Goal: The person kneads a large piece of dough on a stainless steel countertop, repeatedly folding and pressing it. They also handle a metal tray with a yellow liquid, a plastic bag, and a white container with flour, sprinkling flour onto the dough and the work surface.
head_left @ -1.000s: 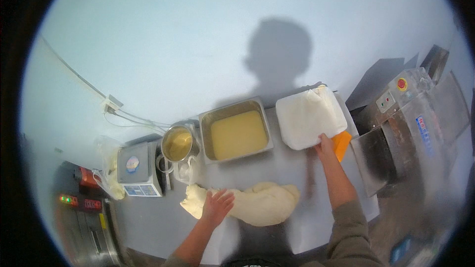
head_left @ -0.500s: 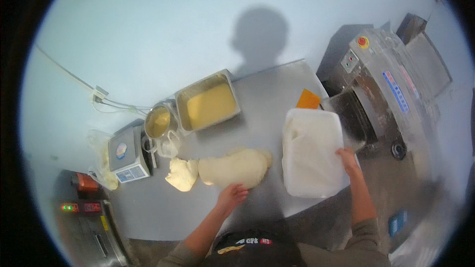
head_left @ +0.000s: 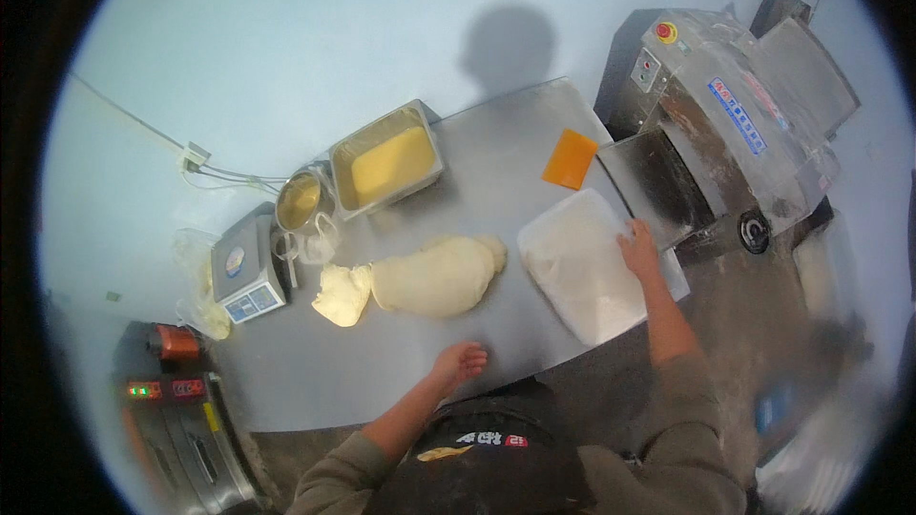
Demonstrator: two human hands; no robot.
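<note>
my right hand is at the right side of the white tub, fingers at its edge; i cannot tell whether they clasp it or only touch it. the tub is at the right end of the metal table, its near corner by the front edge. my left hand is empty, fingers loosely curled and parted from the thumb, over the table's front edge. beyond it lies the big dough, left of the tub and apart from it, with a smaller dough piece against its left end. an orange scraper lies just behind the tub, and a metal pan of something yellow stands behind the dough.
</note>
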